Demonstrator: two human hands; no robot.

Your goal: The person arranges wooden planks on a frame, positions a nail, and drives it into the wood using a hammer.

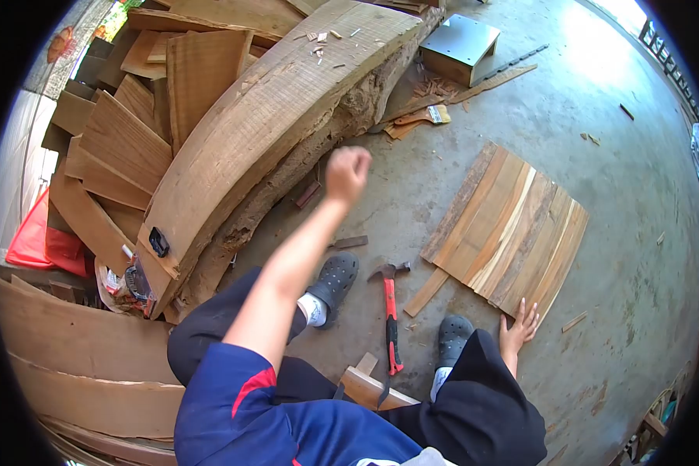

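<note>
My left hand point(346, 175) is raised over the floor beside the thick wooden slab, its fingers curled into a fist. Whatever it may hold is hidden. My right hand point(520, 329) rests with spread fingers on the near right corner of a panel of joined wooden strips point(512, 229). A narrow wood strip point(426, 292) sticks out from the panel's near left side. Between my feet lies a claw hammer point(391, 318) with a red and black handle, its head pointing away from me.
The thick curved slab point(287, 101) runs along my left, with wood scraps and a small black object point(158, 241) on it. Boards point(124, 144) are piled behind it. Farther off are a metal-topped box point(460, 43) and a paintbrush point(426, 116). Below me is a wooden stool point(373, 388).
</note>
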